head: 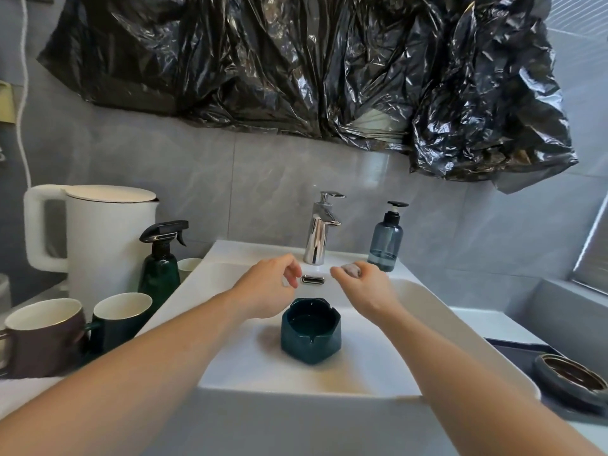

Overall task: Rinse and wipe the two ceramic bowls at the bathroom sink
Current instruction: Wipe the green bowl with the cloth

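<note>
Being held over the white sink, both hands are curled: left hand loosely, gripping nothing; right hand is pinching a small grey wad. Dark green bowl is sitting just below the fingertips; second bowl is lying well right of them.

Soft daylight, wide-angle edge warp

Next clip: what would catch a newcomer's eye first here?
Crumpled black plastic covers the wall above the sink. Below it, two bare arms reach over the basin, the left hand empty and the right hand closed on a small grey wad. A dark green bowl sits in the basin between them.
</note>
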### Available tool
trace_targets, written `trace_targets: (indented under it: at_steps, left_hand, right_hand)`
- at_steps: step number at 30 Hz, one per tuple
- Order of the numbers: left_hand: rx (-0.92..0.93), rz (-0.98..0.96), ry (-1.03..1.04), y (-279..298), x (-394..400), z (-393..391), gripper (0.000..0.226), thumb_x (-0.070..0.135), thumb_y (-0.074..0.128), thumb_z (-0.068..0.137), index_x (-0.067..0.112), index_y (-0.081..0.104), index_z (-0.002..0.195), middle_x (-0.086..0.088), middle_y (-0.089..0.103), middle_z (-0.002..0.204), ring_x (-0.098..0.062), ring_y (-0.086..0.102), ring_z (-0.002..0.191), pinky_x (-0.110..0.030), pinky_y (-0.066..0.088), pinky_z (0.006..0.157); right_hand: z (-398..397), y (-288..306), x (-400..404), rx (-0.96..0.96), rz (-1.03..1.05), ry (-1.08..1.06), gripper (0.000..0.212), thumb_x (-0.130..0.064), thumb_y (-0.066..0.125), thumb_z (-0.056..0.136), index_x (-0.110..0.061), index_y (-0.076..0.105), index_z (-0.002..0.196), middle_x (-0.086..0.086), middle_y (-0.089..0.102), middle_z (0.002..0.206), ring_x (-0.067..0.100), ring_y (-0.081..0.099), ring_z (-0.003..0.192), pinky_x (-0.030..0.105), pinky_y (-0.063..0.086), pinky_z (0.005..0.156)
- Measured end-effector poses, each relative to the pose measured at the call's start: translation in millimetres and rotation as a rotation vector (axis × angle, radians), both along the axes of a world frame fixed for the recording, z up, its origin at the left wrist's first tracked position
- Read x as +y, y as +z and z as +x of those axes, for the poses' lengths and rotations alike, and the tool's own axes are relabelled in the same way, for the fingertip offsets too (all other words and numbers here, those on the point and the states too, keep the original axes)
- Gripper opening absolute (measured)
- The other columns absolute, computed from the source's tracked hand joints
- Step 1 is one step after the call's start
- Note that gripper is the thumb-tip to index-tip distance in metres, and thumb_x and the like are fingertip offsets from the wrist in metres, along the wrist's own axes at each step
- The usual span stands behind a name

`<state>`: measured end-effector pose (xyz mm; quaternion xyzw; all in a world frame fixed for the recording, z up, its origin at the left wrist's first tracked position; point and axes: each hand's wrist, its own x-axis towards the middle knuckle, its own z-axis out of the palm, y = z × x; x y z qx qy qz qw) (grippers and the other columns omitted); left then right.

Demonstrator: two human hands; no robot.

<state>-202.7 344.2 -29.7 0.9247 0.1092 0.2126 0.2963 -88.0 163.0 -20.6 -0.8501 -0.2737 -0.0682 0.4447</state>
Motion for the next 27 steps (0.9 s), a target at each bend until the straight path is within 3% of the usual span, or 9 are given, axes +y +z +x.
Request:
trace_targets:
  at_steps: [3, 7, 14, 27]
  left_hand:
    - [0.016, 0.012, -0.005, -0.4, 0.5, -0.5, 0.031, 0.01, 0.053, 0.085, 0.033, 0.059, 0.104, 0.018, 0.068, 0.1, -0.012, 0.061, 0.081, -0.033, 0.054, 0.08]
    - [0.048, 0.017, -0.002, -1.7, 2.7, -1.6, 0.033, 0.01, 0.053, 0.084, 0.034, 0.058, 0.106, 0.019, 0.068, 0.101, -0.012, 0.062, 0.085, -0.035, 0.055, 0.083]
    - [0.073, 0.004, -0.011, -3.1, 3.4, -1.5, 0.032, 0.011, 0.054, 0.084, 0.035, 0.057, 0.105, 0.018, 0.068, 0.101, -0.012, 0.063, 0.085, -0.037, 0.056, 0.083]
    - [0.125, -0.03, -0.032, -6.5, 4.1, 0.1, 0.031, 0.013, 0.055, 0.089, 0.035, 0.056, 0.11, 0.016, 0.069, 0.102, -0.01, 0.062, 0.087, -0.032, 0.051, 0.08]
  right_hand:
    - [1.5, -2.2, 1.6, -0.067, -0.084, -0.006, 0.051, -0.053, 0.054, 0.093, -0.02, 0.031, 0.062, -0.004, 0.035, 0.055, 0.019, 0.033, 0.056, 0.033, 0.029, 0.055]
    - [5.2, -0.6, -3.1, -0.066, -0.078, -0.052, 0.039, -0.032, 0.049, 0.093, -0.019, 0.033, 0.061, 0.0, 0.038, 0.056, 0.02, 0.034, 0.056, 0.032, 0.028, 0.055]
    - [5.4, 2.0, -4.4, -0.045, -0.131, -0.116, 0.037, -0.021, 0.05, 0.09, -0.016, 0.033, 0.057, 0.003, 0.04, 0.055, 0.022, 0.033, 0.054, 0.029, 0.028, 0.052]
    - [10.7, -2.6, -6.4, -0.061, -0.205, -0.149, 0.039, -0.023, 0.045, 0.097, -0.016, 0.042, 0.059, 0.003, 0.049, 0.061, 0.021, 0.041, 0.054, 0.028, 0.03, 0.05]
